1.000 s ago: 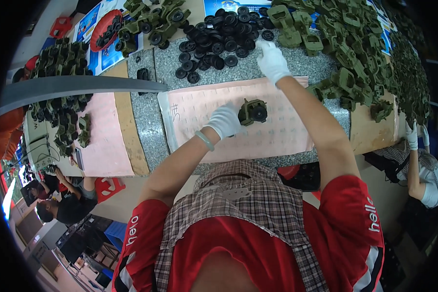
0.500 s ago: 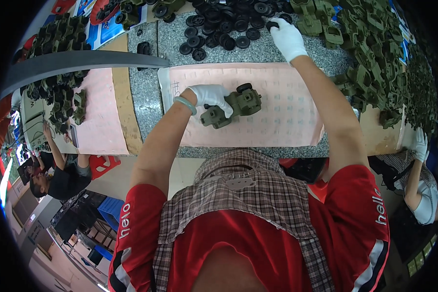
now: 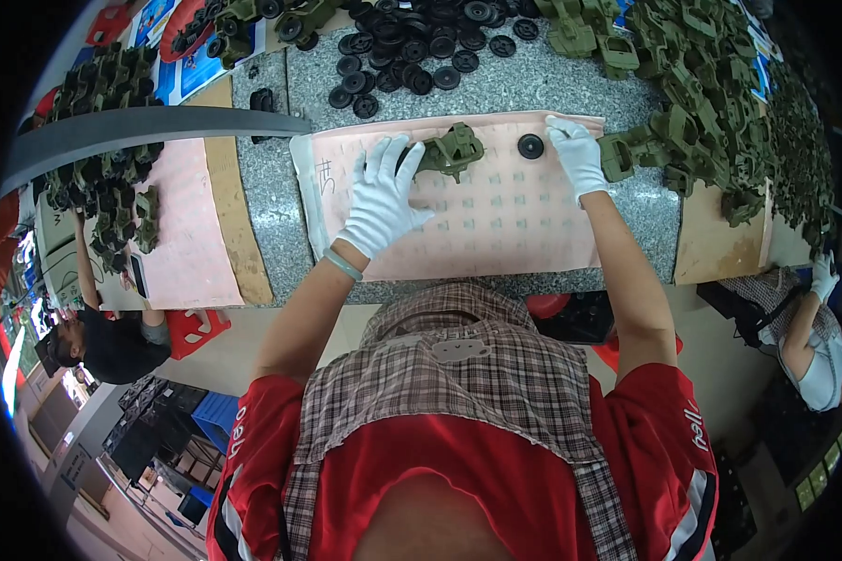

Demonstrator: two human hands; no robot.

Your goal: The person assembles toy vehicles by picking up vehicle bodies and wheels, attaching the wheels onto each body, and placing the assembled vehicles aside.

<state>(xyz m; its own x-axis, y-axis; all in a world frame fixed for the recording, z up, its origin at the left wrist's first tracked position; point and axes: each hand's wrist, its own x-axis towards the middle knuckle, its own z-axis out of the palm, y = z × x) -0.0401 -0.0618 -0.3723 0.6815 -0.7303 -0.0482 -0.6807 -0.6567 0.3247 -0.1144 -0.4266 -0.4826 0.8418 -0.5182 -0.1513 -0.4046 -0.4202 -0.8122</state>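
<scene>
"Where's the green vehicle (image 3: 458, 150)?"
"Toward twelve on the pink sheet (image 3: 533, 251), long axis roughly nine-to-three; I can't tell its front."
"Grip?"
"Left hand (image 3: 382, 194) at its eight, fingers spread; right hand (image 3: 578, 157) curled, hold unclear."

The right hand (image 3: 578, 154) has left the pile (image 3: 412, 42), where half a second ago it had a black wheel (image 3: 530, 146) at its fingertips, and come back over the sheet (image 3: 496, 248). That wheel now lies flat on the sheet, just left of those fingertips and apart from them. The left hand (image 3: 382, 196), earlier closed over the car (image 3: 460, 148), has opened, its fingers spread and its thumb out to the right. The car, before in that grip, now shows to the right of its fingers, farther from the person, one end behind them.
</scene>
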